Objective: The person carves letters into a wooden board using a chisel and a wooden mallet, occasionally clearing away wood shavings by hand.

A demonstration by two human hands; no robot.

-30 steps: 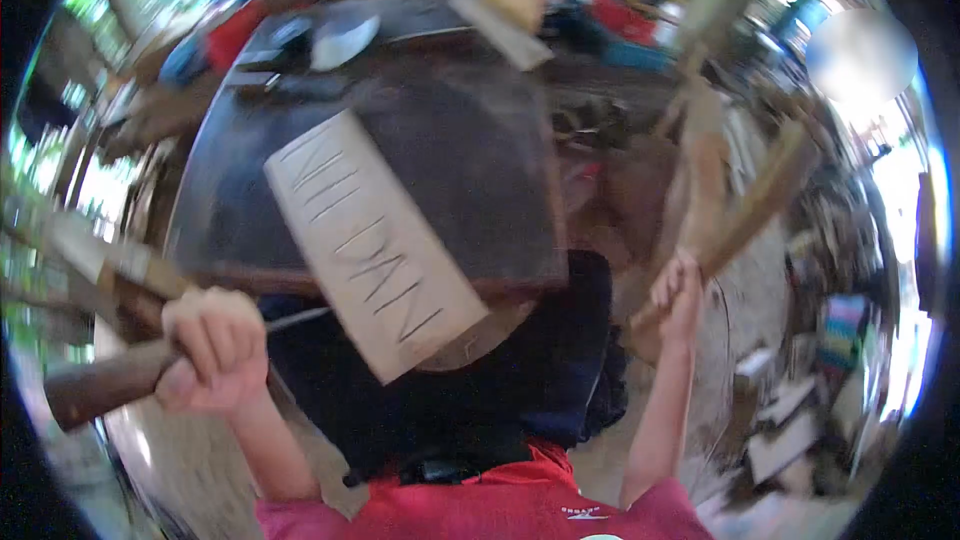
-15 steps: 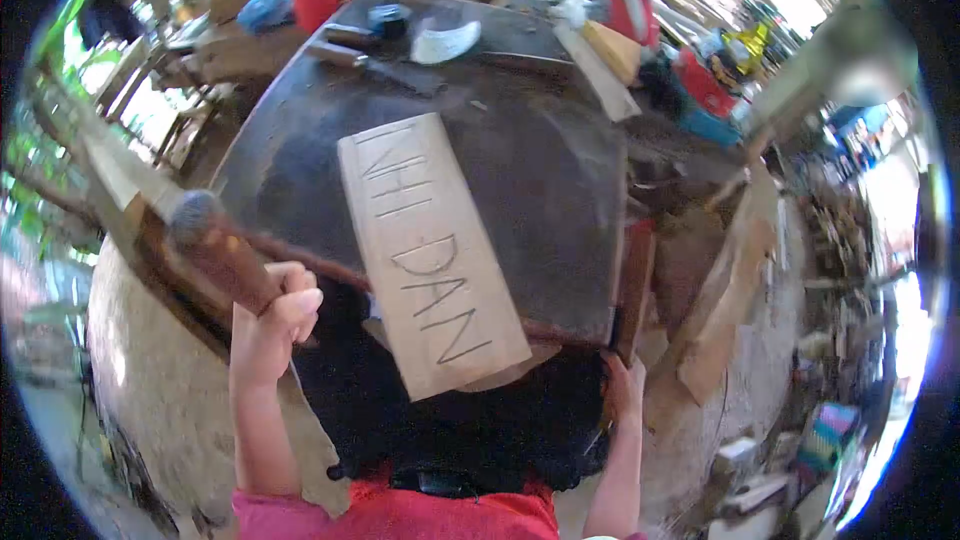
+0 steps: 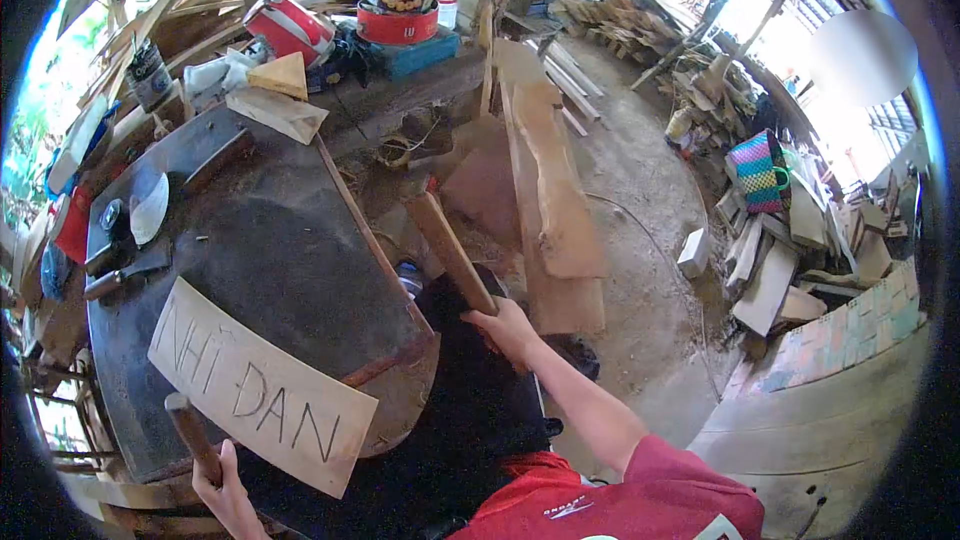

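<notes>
My left hand is closed around a short, round-ended brown wooden rod, low at the left. My right hand grips a longer brown wooden bar, its far end pointing up and away beside the table. Between them lies a pale wooden board with "NHI DAN" lettered in dark lines; it overhangs the near edge of the dark table toward my lap. On the table's left are a cleaver-like knife, a pale half-round piece and a small dark jar.
Wood wedges sit at the table's far corner. Behind are a red-and-white bucket and a red tin. A long plank lies right of the table. Farther right are a woven bag and scrap wood.
My view has swung to the right, shifting the table and lettered board leftward. The hands still hold the rod and the bar; the rod now shows lower, the bar higher.
</notes>
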